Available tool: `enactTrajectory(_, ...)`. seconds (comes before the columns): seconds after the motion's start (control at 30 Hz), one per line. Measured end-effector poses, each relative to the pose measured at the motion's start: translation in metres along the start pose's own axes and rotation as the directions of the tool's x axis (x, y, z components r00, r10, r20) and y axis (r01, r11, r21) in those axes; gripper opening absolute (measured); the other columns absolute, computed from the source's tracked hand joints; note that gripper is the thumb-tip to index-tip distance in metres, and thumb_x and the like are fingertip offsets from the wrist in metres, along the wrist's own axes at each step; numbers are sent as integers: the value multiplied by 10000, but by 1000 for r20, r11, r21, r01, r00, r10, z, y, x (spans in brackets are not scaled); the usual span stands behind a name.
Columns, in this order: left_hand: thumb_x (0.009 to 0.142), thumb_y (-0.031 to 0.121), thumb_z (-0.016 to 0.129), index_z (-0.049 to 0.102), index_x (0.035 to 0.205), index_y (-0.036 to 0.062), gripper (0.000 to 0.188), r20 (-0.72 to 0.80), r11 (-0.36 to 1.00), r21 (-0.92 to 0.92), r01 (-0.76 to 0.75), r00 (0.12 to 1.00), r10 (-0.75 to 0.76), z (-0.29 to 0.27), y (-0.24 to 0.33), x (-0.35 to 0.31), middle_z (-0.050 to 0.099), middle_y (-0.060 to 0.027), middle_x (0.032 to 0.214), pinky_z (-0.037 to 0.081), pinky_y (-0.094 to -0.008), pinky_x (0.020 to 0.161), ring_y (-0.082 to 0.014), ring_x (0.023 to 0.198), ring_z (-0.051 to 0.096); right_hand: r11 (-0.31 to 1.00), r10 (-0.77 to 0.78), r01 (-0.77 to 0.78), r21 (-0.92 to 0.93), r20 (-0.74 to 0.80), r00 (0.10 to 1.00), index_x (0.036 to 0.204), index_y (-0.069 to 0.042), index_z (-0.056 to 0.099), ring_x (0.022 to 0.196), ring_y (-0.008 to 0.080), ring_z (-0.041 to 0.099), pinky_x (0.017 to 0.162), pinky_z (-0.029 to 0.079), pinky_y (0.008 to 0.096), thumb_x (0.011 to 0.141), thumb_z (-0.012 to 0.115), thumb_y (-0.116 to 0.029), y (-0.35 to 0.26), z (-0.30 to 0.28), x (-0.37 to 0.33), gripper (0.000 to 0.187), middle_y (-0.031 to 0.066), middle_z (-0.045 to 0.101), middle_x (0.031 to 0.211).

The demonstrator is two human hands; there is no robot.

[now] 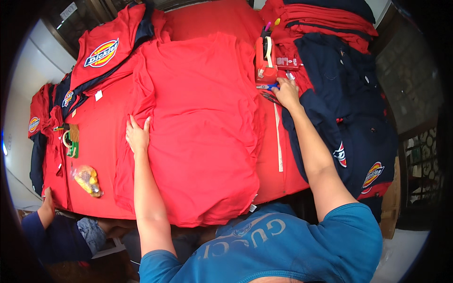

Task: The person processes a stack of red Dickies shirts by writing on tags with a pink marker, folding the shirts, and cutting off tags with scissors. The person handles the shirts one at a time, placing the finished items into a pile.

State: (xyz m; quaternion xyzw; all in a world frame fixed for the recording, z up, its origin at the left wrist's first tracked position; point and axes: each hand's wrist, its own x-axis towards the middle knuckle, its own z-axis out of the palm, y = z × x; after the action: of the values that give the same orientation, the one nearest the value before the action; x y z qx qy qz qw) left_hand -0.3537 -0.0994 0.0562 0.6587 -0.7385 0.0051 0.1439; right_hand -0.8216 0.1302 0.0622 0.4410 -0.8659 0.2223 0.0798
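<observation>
A stack of red sleeveless garment pieces (pixel 198 118) lies spread over the middle of the table, its near side hanging past the front edge. My left hand (pixel 138 135) rests flat on the left border of that stack, fingers stretched out. To the right of the stack, my right hand (pixel 287 94) has its fingers bent around the blue handle of a pair of scissors (pixel 267 87). A dark slim tool (pixel 270 97) lies just below the scissors. Beyond that hand stands a red tape dispenser (pixel 265 66) with pens behind it.
Navy garments (pixel 349 108) with logo patches cover the right side, with folded red ones (pixel 325 23) behind. More logo shirts (pixel 104 52) lie at the far left. A green tape holder (pixel 72 141) and bagged yellow item (pixel 88 180) sit left. Another person's hand (pixel 46 203) touches the table corner.
</observation>
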Motion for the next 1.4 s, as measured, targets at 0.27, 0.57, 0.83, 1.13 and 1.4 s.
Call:
enactTrajectory(0.27,893,652,461,336,1467,80,820,-73,998,-2,55,996,-55,-6,-7,-14,379,-199,1469,328,-438,1096,-324,1342,389,888,-323,418,-188,391,862,1013,-86,682,1123,285,505,896,367,453,743,689,-342,2,-53,24,372,84,625,1107)
enactTrajectory(0.57,885,646,483,355,1464,108,801,-60,994,-34,105,992,-107,-14,-2,-18,386,-158,1477,327,-433,1098,-307,1339,395,981,146,-89,-173,354,924,914,-31,697,968,366,651,860,490,449,744,589,-386,4,-119,-5,408,207,693,959)
enactTrajectory(0.83,889,608,515,383,1452,119,757,-72,989,-76,125,989,-131,-14,-3,-18,389,-140,1479,326,-428,1097,-301,1338,396,982,181,-160,-100,254,950,1073,-20,638,980,377,650,862,498,473,858,596,-399,2,-54,35,438,219,678,1004)
enactTrajectory(1.13,886,600,527,393,1446,115,753,-73,990,-86,108,991,-114,-8,0,-12,410,-126,1466,331,-426,1091,-289,1330,406,905,-57,135,-403,200,978,1200,-116,607,1178,354,487,966,381,526,724,703,-113,58,-31,123,486,89,606,1219)
enactTrajectory(1.4,876,611,532,402,1436,99,770,-75,988,-85,128,988,-134,-9,-6,-14,418,-126,1461,333,-424,1087,-296,1328,406,698,-326,514,-498,417,848,1262,-86,515,1239,308,474,1034,300,618,680,769,-153,-3,-81,177,638,77,611,1233)
